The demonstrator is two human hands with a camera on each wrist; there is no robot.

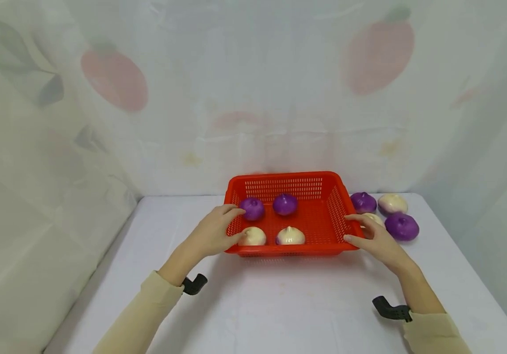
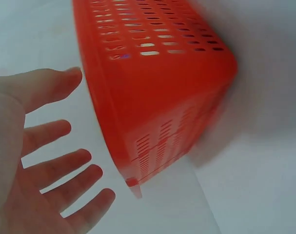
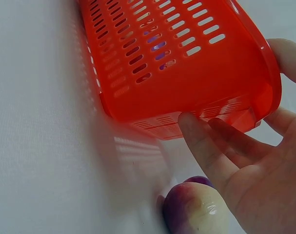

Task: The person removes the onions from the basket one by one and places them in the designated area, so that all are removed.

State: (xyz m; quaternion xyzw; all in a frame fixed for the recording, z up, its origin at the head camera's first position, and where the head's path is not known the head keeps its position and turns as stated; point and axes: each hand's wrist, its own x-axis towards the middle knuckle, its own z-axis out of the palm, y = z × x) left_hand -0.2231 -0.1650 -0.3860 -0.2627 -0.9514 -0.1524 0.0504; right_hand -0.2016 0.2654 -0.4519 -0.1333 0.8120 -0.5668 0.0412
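Note:
A red perforated plastic basket (image 1: 289, 250) stands on the white table. It holds two purple onions (image 1: 285, 204) at the back and two cream bulbs (image 1: 291, 236) with a purple tinge at the front. My left hand (image 1: 213, 231) is at the basket's left end; the left wrist view shows its fingers (image 2: 65, 163) spread, beside the rim with a gap. At the other end, my right hand (image 1: 379, 241) holds the rim. In the right wrist view its thumb passes over the rim while several fingers (image 3: 206, 146) lie against the outer wall.
Right of the basket sit two more purple onions (image 1: 401, 226) and two cream bulbs (image 1: 392, 203), one partly hidden behind my right hand. Pale printed cloth (image 1: 244, 98) hangs behind and along both sides of the table (image 1: 275, 305).

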